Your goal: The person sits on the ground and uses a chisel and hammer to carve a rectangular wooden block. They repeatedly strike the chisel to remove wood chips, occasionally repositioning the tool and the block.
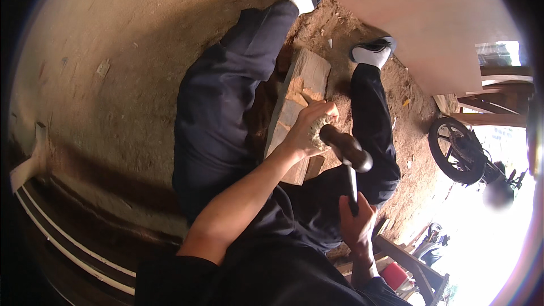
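My left hand (306,130) is closed around a chisel-like tool, its frayed, pale top (318,131) showing above my fist and its lower end over a cut, lighter area of a weathered wooden block (292,82) between my legs. My right hand (357,221) grips the dark handle of a hammer (351,153). The hammer's head is right at the frayed top; whether they touch I cannot tell.
Dirt ground (113,79) surrounds my outstretched legs (209,119). A pinkish board (413,28) is at the upper right, motorbikes (456,150) at the right, a wooden frame with a red object (394,275) at the lower right. Pale strips (73,243) lie at the lower left.
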The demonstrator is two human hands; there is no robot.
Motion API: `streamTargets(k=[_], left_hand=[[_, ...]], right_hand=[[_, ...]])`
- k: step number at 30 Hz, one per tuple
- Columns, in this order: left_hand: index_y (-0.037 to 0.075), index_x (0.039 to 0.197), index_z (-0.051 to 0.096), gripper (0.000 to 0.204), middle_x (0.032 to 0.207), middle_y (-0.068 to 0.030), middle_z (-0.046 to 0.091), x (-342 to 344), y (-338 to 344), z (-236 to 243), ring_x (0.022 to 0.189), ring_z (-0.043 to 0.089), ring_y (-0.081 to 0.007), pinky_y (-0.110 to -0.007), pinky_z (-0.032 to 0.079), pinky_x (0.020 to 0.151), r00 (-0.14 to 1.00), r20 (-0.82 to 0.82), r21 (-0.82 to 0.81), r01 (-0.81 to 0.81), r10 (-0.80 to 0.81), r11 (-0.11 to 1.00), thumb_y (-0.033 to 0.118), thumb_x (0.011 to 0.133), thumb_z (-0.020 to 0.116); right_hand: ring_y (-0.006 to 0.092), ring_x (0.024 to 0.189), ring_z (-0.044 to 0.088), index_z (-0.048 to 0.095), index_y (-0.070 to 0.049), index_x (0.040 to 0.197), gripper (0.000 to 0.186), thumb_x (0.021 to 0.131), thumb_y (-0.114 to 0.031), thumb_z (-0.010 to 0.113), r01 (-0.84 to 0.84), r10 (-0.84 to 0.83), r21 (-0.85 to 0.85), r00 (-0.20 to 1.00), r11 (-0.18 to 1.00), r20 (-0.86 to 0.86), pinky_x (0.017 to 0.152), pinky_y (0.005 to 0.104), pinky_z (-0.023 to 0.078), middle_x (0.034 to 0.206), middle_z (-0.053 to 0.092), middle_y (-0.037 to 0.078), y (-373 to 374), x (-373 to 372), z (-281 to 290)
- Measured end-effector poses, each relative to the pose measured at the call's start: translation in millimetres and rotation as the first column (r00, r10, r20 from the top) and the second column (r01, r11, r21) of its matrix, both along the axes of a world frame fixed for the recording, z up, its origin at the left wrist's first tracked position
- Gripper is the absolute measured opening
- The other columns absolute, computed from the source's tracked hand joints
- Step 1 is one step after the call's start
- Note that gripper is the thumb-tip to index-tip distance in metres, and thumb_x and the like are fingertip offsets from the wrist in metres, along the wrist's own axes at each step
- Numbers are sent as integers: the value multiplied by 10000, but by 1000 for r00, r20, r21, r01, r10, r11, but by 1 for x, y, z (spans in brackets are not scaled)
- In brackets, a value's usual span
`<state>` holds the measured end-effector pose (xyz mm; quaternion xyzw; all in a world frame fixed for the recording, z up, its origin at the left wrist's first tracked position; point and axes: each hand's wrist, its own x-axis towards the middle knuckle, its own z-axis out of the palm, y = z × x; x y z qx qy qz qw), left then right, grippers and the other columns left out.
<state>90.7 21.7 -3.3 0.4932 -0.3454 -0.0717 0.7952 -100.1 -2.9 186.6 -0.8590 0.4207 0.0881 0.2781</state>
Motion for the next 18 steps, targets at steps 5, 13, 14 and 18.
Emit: streamTargets(k=[5,13,14,18], left_hand=[[38,933,545,404,865,-120,596,-4,4,13,831,600,-338,-398,472,766,997,-51,153,65,-58,986,-9,621,797],[36,928,557,406,865,-123,589,0,2,14,822,604,-342,-390,482,764,998,-61,108,16,-9,994,34,616,816],[36,931,558,407,862,-121,589,-1,6,18,820,603,-342,-390,482,766,998,-56,119,26,-19,993,35,617,817],[53,926,561,402,846,-112,585,-4,3,11,806,596,-332,-395,476,753,998,-51,129,46,-40,991,58,627,830]], right_hand=[[121,486,526,592,-24,774,185,932,-102,649,12,27,-111,937,994,348,494,331,408,548,536,20,5,-25,-11],[88,483,512,622,-30,800,218,965,-170,655,129,-118,-52,978,990,171,475,290,383,557,550,19,5,-22,-6],[148,492,556,627,-12,850,196,955,-170,677,106,-88,-67,969,992,232,498,328,428,576,576,80,7,-32,-8],[241,514,631,632,10,905,188,954,-162,689,136,-135,57,991,989,-15,526,363,478,613,617,155,7,-4,-4]])
